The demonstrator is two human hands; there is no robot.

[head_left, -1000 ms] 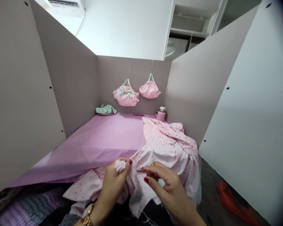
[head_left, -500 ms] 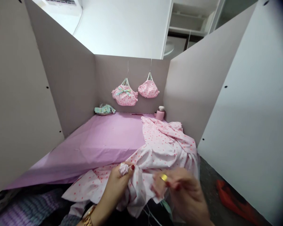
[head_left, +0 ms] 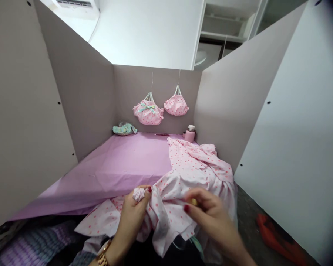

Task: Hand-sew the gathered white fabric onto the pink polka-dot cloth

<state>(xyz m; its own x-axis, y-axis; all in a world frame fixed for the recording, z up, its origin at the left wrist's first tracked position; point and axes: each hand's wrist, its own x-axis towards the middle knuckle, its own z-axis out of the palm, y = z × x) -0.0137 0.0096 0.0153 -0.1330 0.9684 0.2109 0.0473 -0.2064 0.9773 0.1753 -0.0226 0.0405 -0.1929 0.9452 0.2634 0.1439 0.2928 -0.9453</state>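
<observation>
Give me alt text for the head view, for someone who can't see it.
A left hand pinches gathered, dotted pink fabric at a purple-covered table, the right hand blurred nearby. Behind, two dotted cloth pieces hang against a grey wall, a pink bottle below at right.

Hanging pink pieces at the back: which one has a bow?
The left piece: a green bow crosses its front; the right piece shows none.

The left grip point(head_left: 133, 210) is clenched; the right grip point(head_left: 209, 212) (a little blurred) curls loosely, apart.
</observation>
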